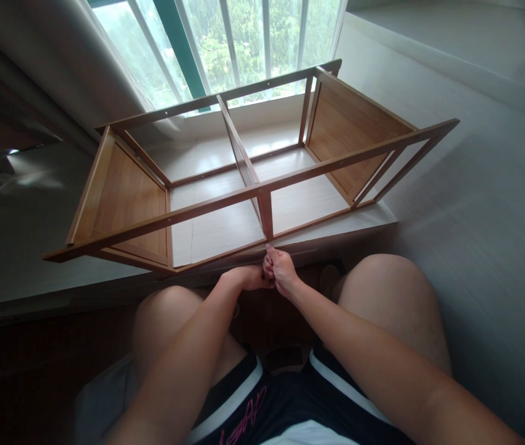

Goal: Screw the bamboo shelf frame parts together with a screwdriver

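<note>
A bamboo shelf frame [225, 201] lies on its side on a raised white platform [21, 247] in front of me. It has a centre divider [239, 151] and panels at both ends. My left hand [251, 278] and my right hand [278, 267] meet just below the foot of the divider's near post, at the frame's lower front rail. Both hands are closed, fingers curled and pressed together. What they pinch between them is too small and hidden to name. My knees sit on either side of my arms.
A barred window [244, 37] with a white curtain [58, 55] at its left rises behind the frame. A pale wall [475, 185] runs along the right. The dark wooden floor [21, 364] lies below the platform's edge.
</note>
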Available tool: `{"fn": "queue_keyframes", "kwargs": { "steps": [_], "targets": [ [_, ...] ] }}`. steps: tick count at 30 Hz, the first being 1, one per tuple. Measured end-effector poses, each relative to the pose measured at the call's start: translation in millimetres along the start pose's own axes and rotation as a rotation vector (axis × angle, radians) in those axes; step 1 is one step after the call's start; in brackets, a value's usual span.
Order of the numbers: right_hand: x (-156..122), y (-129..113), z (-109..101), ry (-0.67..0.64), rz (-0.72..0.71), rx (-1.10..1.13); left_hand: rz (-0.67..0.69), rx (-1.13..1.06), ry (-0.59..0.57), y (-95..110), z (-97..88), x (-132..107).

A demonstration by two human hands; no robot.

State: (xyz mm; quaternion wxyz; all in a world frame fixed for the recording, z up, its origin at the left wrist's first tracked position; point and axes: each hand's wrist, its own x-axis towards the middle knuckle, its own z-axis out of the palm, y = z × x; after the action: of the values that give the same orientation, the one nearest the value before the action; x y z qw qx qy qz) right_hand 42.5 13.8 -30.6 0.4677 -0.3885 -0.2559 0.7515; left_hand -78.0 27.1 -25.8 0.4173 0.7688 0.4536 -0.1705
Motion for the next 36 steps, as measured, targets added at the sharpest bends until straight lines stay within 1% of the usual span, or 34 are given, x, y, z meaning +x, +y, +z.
{"fn": "queue_keyframes", "kwargs": {
  "steps": [4, 10, 12, 17, 19, 20, 21, 23, 27, 29, 32, 34, 36],
  "targets": [
    [2, 3, 0, 0.050, -0.051, -0.073, -0.005, 0.002, 0.007, -1, 1.3, 1],
    [6, 8, -5, 0.150, -0.141, -0.315, -0.019, -0.007, 0.013, -10, 5.8, 7],
    [6, 5, -6, 0.177, -0.166, -0.450, -0.017, -0.011, 0.017, -12, 6.9, 8],
    [2, -10, -7, 0.263, -0.319, -0.902, -0.015, -0.025, 0.024, -14, 9.0, 9],
    [1, -15, -7, 0.283, -0.340, -1.011, -0.015, -0.030, 0.025, -15, 9.5, 9],
    [1, -16, -6, 0.283, -0.343, -1.023, -0.015, -0.031, 0.026, -15, 9.6, 9],
    [1, -16, -6, 0.270, -0.338, -0.998, -0.014, -0.033, 0.028, -14, 9.6, 9],
    [2, -14, -4, 0.206, -0.275, -0.817, -0.011, -0.037, 0.027, -14, 9.2, 9],
    [-1, -8, 0, 0.033, 0.014, -0.197, 0.001, -0.048, 0.009, -10, 7.2, 8],
    [-3, -10, 2, -0.048, 0.110, 0.016, -0.004, -0.055, 0.002, -8, 5.7, 6],
    [-6, -17, 1, -0.145, 0.196, 0.146, -0.024, -0.064, -0.002, -6, 3.3, 4],
    [-7, -20, 1, -0.163, 0.221, 0.166, -0.028, -0.069, -0.006, -5, 2.1, 2],
    [-8, -19, 2, -0.155, 0.214, 0.175, -0.028, -0.069, -0.008, -3, 1.5, 1]
  ]
}}
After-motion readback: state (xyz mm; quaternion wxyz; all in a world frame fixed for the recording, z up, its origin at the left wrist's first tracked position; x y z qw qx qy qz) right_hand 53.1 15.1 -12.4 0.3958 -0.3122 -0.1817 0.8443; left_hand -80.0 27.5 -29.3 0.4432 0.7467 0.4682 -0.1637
